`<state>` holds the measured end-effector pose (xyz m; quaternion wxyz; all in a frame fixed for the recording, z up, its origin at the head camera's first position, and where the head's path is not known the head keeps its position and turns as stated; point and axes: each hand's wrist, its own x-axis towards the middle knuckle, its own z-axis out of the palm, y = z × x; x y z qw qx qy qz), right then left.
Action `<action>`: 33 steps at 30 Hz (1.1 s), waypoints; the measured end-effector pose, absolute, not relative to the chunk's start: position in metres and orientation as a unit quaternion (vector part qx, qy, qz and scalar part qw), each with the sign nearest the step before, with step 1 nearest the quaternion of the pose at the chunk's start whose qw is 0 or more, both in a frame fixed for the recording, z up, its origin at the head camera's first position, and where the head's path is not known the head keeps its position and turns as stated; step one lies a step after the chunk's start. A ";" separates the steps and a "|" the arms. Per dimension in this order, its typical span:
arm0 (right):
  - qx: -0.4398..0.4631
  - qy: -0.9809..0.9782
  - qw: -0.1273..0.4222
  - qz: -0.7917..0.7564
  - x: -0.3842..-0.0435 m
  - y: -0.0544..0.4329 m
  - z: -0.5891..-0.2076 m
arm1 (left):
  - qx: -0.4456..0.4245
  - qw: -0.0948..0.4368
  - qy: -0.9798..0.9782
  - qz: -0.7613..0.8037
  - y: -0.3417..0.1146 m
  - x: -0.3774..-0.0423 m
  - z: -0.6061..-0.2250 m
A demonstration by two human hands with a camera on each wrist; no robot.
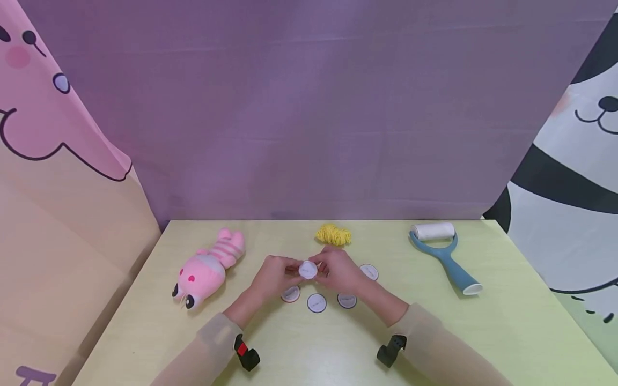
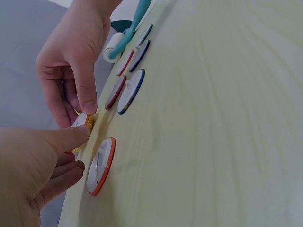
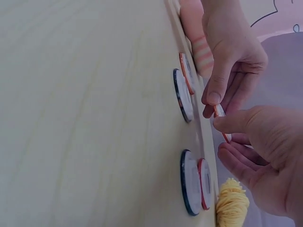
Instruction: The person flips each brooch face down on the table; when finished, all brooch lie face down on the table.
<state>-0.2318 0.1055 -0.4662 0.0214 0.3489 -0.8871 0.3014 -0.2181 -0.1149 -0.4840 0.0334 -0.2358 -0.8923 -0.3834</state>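
A small round pin badge [image 1: 308, 269] is held up between both hands above the table, its white back towards the head camera. The left hand [image 1: 274, 274] pinches its left edge between thumb and fingers. At the opposite edge, the right hand [image 1: 339, 268] does the same. In the right wrist view the held badge [image 3: 221, 122] shows an orange-red rim. Several more badges lie white side up nearby: a red-rimmed badge [image 1: 291, 294] below the left hand, dark-rimmed badges [image 1: 316, 303] in front, and another badge [image 1: 369, 272] right of the right hand.
Beyond the hands lies a bundle of yellow cord [image 1: 333, 235]. A pink striped plush toy [image 1: 210, 271] is on the left of the table [image 1: 159, 321]. To the right rests a blue-handled lint roller [image 1: 449, 257]. Printed cloth hangs around the back and sides.
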 end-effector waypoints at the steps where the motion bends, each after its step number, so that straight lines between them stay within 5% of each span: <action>1: 0.349 -0.889 0.022 0.296 -0.231 0.105 -0.467 | -0.239 0.034 -0.894 -0.377 -0.115 -0.218 -0.484; 20: 0.345 -0.916 0.049 0.200 -0.230 0.096 -0.472 | -0.236 0.065 -0.935 -0.258 -0.110 -0.218 -0.489; 33: 0.328 -0.919 0.018 0.218 -0.228 0.094 -0.473 | -0.215 0.042 -0.949 -0.228 -0.104 -0.217 -0.483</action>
